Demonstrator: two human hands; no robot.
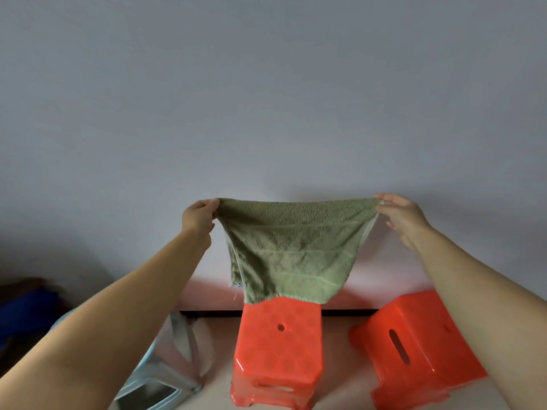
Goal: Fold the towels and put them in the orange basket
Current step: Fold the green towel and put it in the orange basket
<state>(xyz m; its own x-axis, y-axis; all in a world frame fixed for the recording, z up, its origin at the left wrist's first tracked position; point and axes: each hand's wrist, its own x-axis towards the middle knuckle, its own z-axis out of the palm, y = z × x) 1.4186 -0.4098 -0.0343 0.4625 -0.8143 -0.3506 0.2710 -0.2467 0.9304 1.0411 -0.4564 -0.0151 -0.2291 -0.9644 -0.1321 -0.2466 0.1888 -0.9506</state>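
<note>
While hanging limp and light at twelve o'clock above the middle orange stool (279,335), sagging green towel (291,250) being pinched at both top corners, left hand (199,217) and right hand (404,217) closing on soft, floppy cloth.

Towel (291,250) above 2 stools (278,350)

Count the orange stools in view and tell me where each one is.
2. One stool stands at centre, right below the hanging towel. The other lies tipped over to its right. More may be hidden outside the frame.
</note>
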